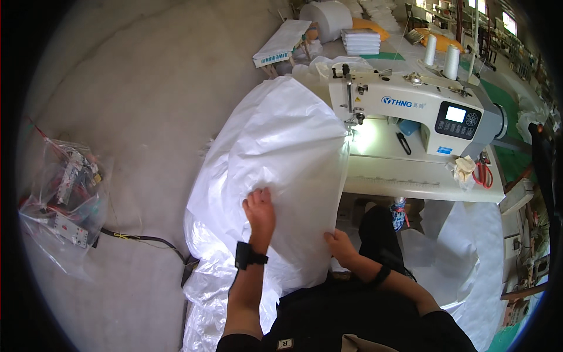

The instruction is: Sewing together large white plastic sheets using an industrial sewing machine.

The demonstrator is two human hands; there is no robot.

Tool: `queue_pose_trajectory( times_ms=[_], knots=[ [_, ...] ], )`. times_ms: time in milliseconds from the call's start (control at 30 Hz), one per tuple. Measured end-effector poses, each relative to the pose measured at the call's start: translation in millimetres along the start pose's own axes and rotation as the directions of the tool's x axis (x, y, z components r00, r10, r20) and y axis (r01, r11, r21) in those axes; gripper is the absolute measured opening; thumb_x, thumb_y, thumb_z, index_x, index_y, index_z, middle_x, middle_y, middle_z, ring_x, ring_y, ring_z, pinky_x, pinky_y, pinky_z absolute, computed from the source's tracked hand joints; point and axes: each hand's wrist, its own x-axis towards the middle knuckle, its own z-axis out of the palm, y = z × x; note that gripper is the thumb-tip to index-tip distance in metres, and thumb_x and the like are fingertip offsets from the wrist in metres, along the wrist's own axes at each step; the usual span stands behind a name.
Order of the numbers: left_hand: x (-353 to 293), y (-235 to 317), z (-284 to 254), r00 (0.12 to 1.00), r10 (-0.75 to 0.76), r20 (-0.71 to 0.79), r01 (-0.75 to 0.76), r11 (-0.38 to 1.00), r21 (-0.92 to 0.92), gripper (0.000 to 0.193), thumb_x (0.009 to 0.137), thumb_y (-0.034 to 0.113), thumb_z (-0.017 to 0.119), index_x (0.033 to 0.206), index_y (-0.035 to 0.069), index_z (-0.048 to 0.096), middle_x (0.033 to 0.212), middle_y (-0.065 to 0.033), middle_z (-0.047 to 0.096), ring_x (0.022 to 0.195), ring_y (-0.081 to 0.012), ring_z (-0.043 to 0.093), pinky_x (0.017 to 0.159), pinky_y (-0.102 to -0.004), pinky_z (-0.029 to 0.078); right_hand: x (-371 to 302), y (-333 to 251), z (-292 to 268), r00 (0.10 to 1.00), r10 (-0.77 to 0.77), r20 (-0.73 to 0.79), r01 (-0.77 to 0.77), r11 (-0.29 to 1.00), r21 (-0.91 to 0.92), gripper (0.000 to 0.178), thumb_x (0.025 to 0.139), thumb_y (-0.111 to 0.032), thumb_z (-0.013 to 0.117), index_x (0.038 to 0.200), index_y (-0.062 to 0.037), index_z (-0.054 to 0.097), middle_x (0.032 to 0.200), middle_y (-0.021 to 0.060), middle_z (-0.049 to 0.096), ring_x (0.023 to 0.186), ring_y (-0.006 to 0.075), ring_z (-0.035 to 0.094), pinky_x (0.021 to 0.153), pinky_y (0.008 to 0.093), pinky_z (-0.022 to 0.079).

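Observation:
A large sheet of glossy white plastic sheeting [293, 158] drapes over the left end of the sewing table and down toward my lap. Its right edge runs up to the needle area of a white sewing machine [375, 97], lit by a bright lamp. My left hand [259, 210] bears on the middle of the sheeting, fingers curled into it, with creases around the fingertips. At the right edge, nearer to me, my right hand [341, 246] pinches the sheeting between thumb and fingers.
On the machine table [399, 179] lie black thread snips [403, 142], red-handled scissors [483, 175] and a crumpled cream cloth [464, 168]. White thread cones [451, 62] stand behind the machine. To the left, a clear plastic bag [64, 199] covers electrical switchgear on the wall.

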Motion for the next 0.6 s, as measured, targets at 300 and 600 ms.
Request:
queue_pose_trajectory(
  times_ms=[300,600],
  knots=[
    [0.9,25.8,-76.7,0.878,0.261,0.401,-0.105,0.923,-0.37,0.019,0.084,0.021,0.059,0.097,0.009,0.057,0.076,-0.0107,0.063,0.061,-0.0301,0.061,0.05,-0.0395,0.046,-17.2,-13.6,2.3,0.993,0.076,0.086,-0.07,0.995,-0.069,0.025,0.093,-0.019,0.045,0.099,0.0016,0.058,0.079,0.0056,0.058,0.067,0.0135,0.053,0.059,0.0301,0.044],
    [-21.0,106.7,-82.9,0.763,0.293,0.577,0.322,0.601,-0.732,0.021,0.09,0.021,0.053,0.102,0.005,0.056,0.072,-0.0202,0.06,0.073,-0.0398,0.061,0.06,-0.0416,0.049,-26.4,-21.7,-8.8,0.979,-0.125,0.164,0.193,0.833,-0.519,0.025,0.091,-0.017,0.044,0.097,0.0048,0.054,0.081,0.0233,0.062,0.077,0.035,0.061,0.066,0.0409,0.046]
  ],
)
